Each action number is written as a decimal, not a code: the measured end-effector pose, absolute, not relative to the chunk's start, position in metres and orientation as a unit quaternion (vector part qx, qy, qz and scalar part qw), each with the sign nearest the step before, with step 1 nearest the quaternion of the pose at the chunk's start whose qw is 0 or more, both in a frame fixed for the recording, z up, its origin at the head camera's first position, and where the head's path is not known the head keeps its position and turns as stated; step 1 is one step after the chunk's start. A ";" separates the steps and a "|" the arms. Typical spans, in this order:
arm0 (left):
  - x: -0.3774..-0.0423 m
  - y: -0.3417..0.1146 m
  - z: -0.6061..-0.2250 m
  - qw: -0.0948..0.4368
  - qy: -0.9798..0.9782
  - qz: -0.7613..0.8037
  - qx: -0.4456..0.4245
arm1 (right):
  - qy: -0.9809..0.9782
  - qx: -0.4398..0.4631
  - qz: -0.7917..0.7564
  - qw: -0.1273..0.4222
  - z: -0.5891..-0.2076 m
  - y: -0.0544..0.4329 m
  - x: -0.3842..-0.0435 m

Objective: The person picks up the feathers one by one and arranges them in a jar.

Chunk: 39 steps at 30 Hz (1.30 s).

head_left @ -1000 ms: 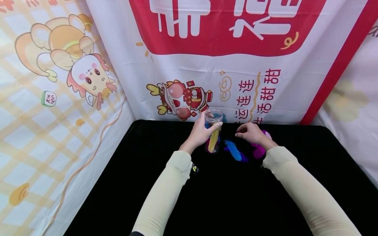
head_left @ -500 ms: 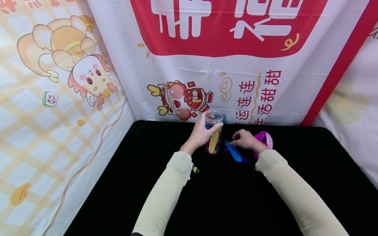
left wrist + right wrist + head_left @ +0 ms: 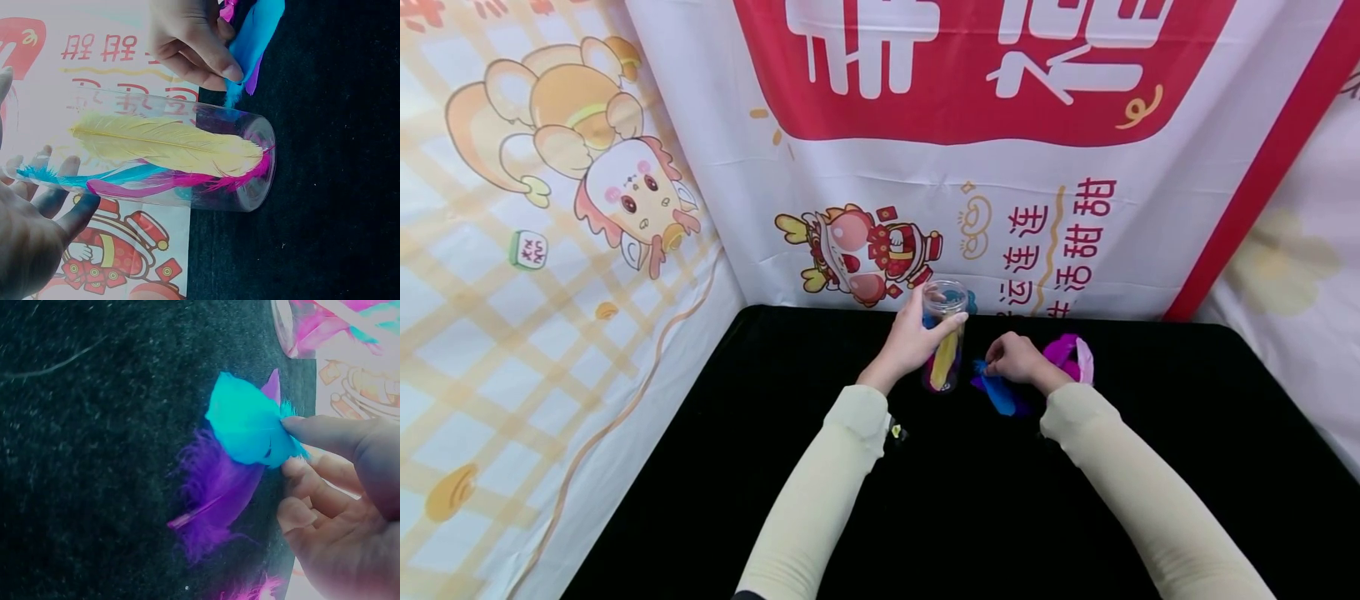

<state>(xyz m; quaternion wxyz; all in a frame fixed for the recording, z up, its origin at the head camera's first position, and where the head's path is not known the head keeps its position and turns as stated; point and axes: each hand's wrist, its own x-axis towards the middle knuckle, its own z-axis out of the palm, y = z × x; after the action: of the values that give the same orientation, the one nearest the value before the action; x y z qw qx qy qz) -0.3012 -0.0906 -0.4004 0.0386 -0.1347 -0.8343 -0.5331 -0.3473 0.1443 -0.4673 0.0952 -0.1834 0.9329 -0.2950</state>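
Your right hand [image 3: 1015, 358] dropped, pinching the blue feather [image 3: 245, 419]: secured, but outside the clear jar [image 3: 219, 122] your left hand [image 3: 910, 337] gripped.

Right hand [image 3: 350, 494], right side of frame, pinches blue feather [image 3: 244, 419] at its frayed end, mid-frame. Purple feather [image 3: 215, 500], partly behind the blue, lies lower centre on black cloth [image 3: 81, 462]; pink fluff [image 3: 250, 591] at bottom edge. Clear jar [image 3: 285, 328], pink feathers [image 3: 320, 331] inside, cut off upper right.

Blue feather [image 3: 242, 422], purple feather [image 3: 226, 490], yellow feather [image 3: 165, 144]
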 end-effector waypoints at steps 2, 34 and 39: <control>-0.301 -0.090 -0.400 0.038 -0.835 -0.532 -0.133 | 0.932 -0.181 -0.300 0.096 -0.466 0.145 -0.346; -0.305 -0.091 -0.401 0.040 -0.832 -0.536 -0.141 | 0.856 -0.134 -0.487 0.107 -0.378 0.160 -0.328; -0.306 -0.091 -0.403 0.036 -0.831 -0.537 -0.139 | 0.851 -0.132 -0.500 0.098 -0.368 0.162 -0.326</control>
<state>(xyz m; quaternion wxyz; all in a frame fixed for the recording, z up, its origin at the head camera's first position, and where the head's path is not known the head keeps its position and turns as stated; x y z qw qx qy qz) -0.3060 -0.0908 -0.4029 0.0363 -0.1386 -0.8311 -0.5374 -0.3259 0.1621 -0.3677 0.0979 -0.1316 0.8506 -0.4997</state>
